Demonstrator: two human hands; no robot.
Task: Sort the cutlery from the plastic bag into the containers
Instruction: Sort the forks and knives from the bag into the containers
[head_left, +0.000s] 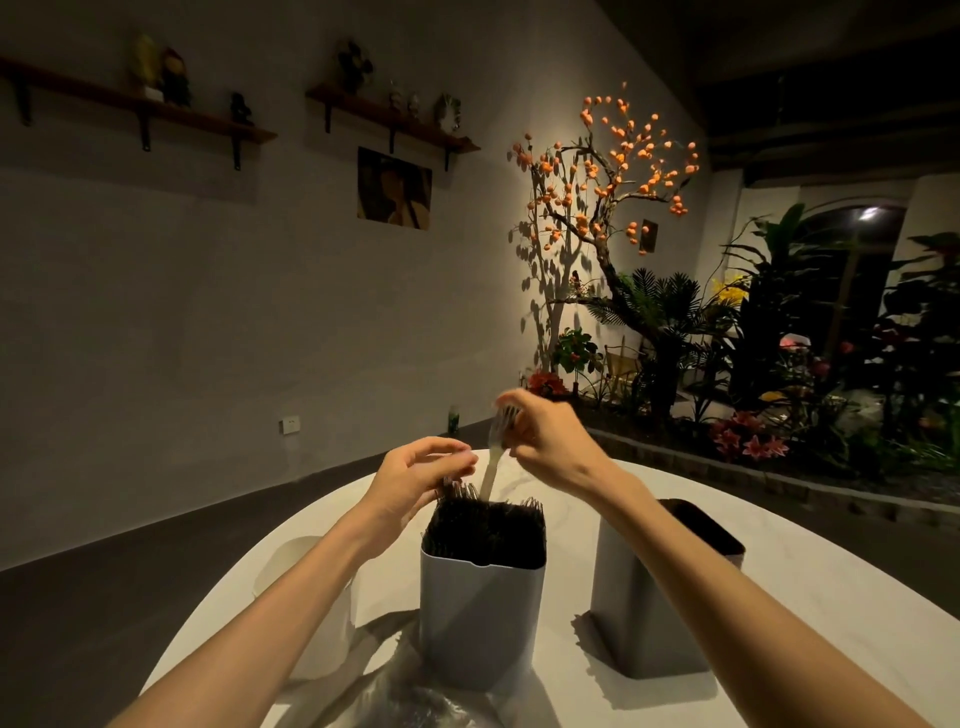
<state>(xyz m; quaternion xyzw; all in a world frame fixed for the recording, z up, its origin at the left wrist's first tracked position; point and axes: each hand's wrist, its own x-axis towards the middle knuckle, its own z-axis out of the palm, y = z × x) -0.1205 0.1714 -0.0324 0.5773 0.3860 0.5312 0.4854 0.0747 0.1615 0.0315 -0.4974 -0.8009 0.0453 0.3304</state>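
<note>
My right hand (545, 441) pinches the pale, thin plastic fork (493, 460) by its tines (light, bendy, I'd judge). I'd hold its handle instead. My left hand (415, 473), fingers loosely curled, touches dark forks (485, 525) in the grey container (480, 618).

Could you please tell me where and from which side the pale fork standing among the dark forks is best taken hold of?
Probably by its tine end, from above: the pale fork stands handle-down in the middle grey container, with dark forks packed round its lower part. The right hand already grips there.
</note>
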